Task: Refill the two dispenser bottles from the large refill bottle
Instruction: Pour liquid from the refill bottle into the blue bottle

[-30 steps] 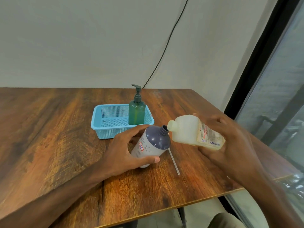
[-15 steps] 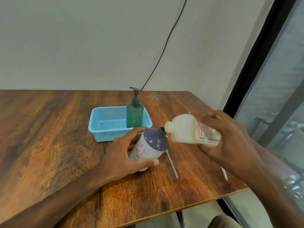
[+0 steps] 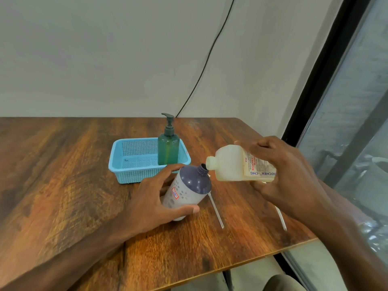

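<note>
My left hand [image 3: 151,203] grips a white and dark-blue dispenser bottle [image 3: 190,189], tilted to the right with its open neck uppermost. My right hand [image 3: 281,175] holds the pale refill bottle [image 3: 230,164] on its side, its mouth touching the dispenser's neck. A green pump bottle [image 3: 168,148] stands upright in the right end of the blue basket [image 3: 128,171]. Two clear pump tubes lie on the table: one tube [image 3: 216,211] just right of the tilted bottle, the other tube [image 3: 281,219] below my right hand.
The wooden table [image 3: 63,175] ends close on the right and front. A black cable [image 3: 201,74] hangs down the wall behind the basket. A dark-framed window [image 3: 340,122] stands at the right.
Both hands keep the same hold on their bottles. The refill bottle's mouth stays at the dispenser's neck, tipped slightly more level. The view has shifted a little.
</note>
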